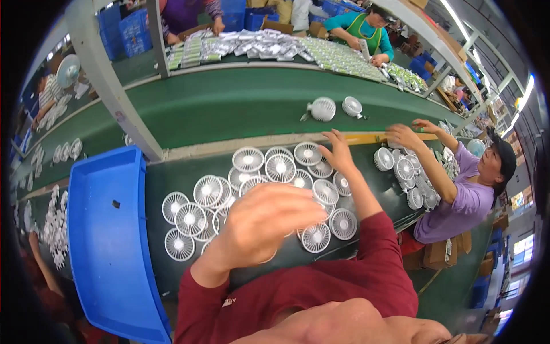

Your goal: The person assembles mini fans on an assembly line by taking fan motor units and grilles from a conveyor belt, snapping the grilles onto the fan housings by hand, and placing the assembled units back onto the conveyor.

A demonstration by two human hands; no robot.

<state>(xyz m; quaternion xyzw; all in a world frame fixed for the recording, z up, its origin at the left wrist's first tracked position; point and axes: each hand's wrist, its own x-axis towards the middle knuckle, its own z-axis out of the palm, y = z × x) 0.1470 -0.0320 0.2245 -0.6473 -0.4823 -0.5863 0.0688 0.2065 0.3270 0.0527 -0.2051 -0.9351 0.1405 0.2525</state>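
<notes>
Left hand (269,221): blurred, raised close to the camera above the middle of the grilles; fingers together, pointing toward the right. Palm side hidden; whether it grips anything cannot be told.

Right hand (338,152): held out toward the far edge of the desk (177,172), fingers extended and parted, nothing seen in its grasp.

Round white grilles (280,168): many, loosely spread on the dark green desk in front of the person, several overlapping. Those in the middle hidden behind the left hand; exact count not possible. Nearest ones partly cut off by the left forearm.

Blue tray (109,246): left of the grilles, lower end running toward the bottom edge. One small dark mark inside, nature unclear.

Green conveyor belt (229,109): beyond the desk, carrying two small white fan heads (323,109), each with a small projecting part too small to make out.

Co-worker in a purple shirt (458,206): at right; both hands blurred above a second group of grilles (404,169), which overlap one another.

Grey post (112,74): upper left, blocking part of the belt.

Silver and green pieces (252,46): heaped across the belt, individual forms indistinct.

Person in dark purple (186,14): top edge, head out of frame.
</notes>
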